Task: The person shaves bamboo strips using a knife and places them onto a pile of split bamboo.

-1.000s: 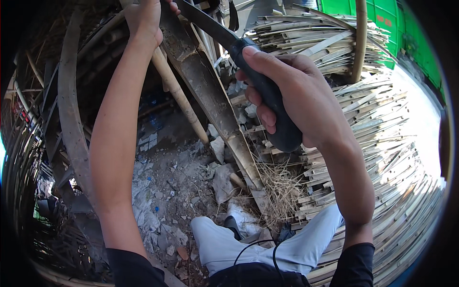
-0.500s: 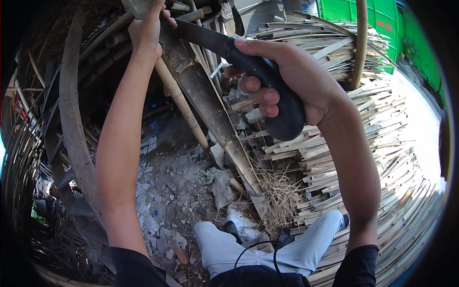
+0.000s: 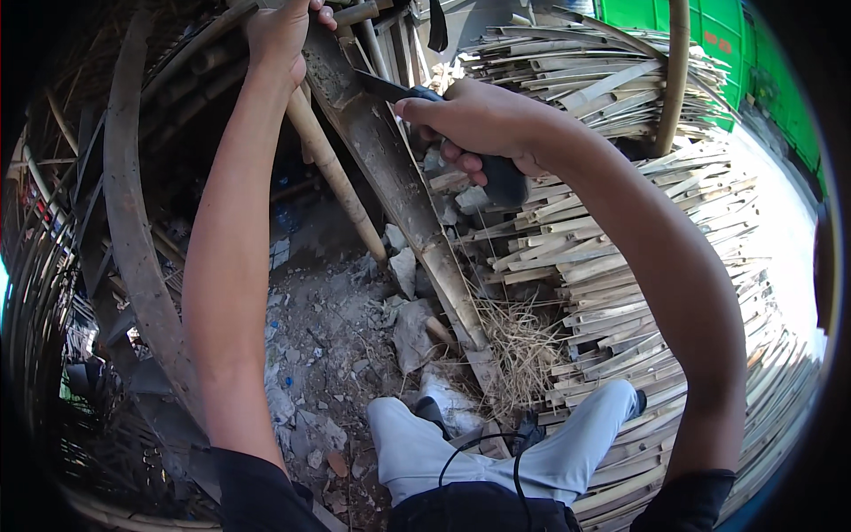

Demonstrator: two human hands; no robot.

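A long split bamboo length slants from the top of the view down to the ground, its hollow inner face with node ridges showing. Around its upper end my left hand is closed, the fingertips curled over near the picture's top edge. My right hand is wrapped round the thick black handle of a large knife. Its dark blade points up and left, with the tip end at the bamboo's right edge, just below my left hand. Whether the blade touches the bamboo I cannot tell.
Stacked split bamboo strips lie along the right side. A round bamboo pole leans beside the worked length. Behind stands a bamboo post before a green metal panel. Rubble and dry shavings cover the ground.
My right hand has moved the knife away from me and a little left, so the blade now sits lower on the bamboo, below my left hand. The left hand has barely shifted.
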